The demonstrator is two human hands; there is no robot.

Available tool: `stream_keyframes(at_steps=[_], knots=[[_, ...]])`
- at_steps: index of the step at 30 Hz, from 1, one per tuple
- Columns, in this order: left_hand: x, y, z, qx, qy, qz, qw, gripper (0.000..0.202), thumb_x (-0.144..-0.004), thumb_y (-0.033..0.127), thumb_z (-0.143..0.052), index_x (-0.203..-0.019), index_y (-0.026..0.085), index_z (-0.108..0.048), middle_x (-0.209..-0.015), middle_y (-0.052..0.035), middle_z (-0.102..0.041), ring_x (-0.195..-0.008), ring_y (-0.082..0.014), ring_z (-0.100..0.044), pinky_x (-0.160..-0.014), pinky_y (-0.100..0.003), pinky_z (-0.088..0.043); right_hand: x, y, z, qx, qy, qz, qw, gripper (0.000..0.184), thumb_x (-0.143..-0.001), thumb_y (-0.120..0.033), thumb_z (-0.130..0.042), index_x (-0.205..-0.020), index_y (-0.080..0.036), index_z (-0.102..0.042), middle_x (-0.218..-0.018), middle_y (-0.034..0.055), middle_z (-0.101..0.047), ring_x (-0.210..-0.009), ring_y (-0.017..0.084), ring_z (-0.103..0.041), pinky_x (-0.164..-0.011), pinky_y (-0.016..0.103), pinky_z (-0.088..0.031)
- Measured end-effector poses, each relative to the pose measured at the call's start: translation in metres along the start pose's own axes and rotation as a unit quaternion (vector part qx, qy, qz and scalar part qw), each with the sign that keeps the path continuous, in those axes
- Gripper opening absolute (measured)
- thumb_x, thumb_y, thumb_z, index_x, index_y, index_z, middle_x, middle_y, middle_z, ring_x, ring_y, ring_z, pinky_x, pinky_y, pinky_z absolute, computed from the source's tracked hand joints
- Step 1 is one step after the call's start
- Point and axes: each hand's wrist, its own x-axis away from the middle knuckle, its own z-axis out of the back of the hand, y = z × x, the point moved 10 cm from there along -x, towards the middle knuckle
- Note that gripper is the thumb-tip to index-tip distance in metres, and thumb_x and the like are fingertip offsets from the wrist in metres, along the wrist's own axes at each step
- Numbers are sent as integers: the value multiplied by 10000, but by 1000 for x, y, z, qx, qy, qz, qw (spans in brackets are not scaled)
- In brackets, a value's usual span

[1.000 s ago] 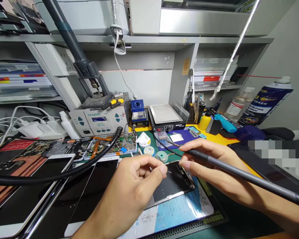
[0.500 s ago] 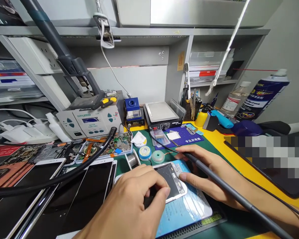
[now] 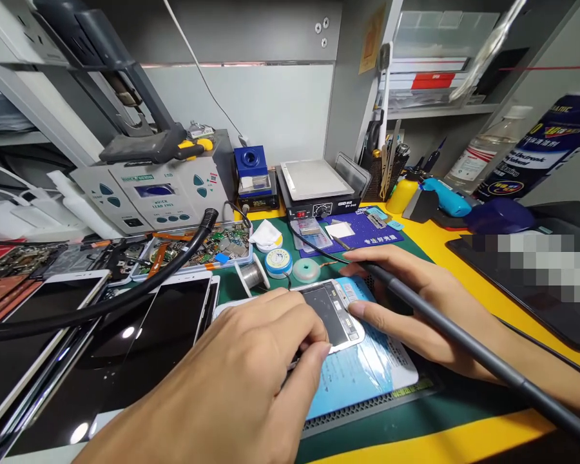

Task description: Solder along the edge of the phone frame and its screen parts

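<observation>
My left hand [image 3: 251, 367] is curled over a white-framed phone [image 3: 338, 316], thumb and bent index finger closed together at its near edge. What they pinch is hidden by the fingers. The phone's dark inner side, with small metal contacts at the right end, faces up. It lies on a blue printed card [image 3: 367, 370]. My right hand [image 3: 425, 309] has its thumb at the phone's right end and its fingers stretched out beyond the card's far corner. A dark thick-sleeved cable [image 3: 454, 345] crosses in front of this hand.
Phones [image 3: 159, 341] lie at the left. Behind stand a solder spool [image 3: 251, 276], a blue-labelled round tin [image 3: 278, 261], a green ring-shaped spool [image 3: 306, 270], a tray of circuit boards [image 3: 198, 248], a hot plate [image 3: 314, 180] and a grey station [image 3: 154, 193]. A black hose [image 3: 125, 312] spans the left side.
The view has tilted downward and drawn nearer, so the shelf top has left the picture. Both hands keep nearly the same places on the phone; the left fingers have shifted slightly.
</observation>
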Motion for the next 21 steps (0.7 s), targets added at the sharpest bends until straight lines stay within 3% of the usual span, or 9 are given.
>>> stream_keyframes(at_steps=[7, 21], knots=[[3, 0, 1, -5, 4, -11, 1000, 201, -1014, 159, -540, -880, 231, -671, -860, 36, -664, -770, -121, -624, -691, -296, -477, -2, -4, 0, 9, 3, 19, 1000, 452, -963, -349, -804, -1379, -325, -626, -1218, 25, -767, -1052, 262, -748, -936, 353, -594], [0, 4, 0, -31, 9, -24, 999, 182, -997, 153, -557, -878, 229, -672, -849, 24, -675, -756, -149, -619, -677, -324, -490, 0, -3, 1, 7, 1, 21, 1000, 462, -970, -357, -807, -1389, -354, -613, -1241, 12, -757, -1077, 262, -735, -956, 357, -578]])
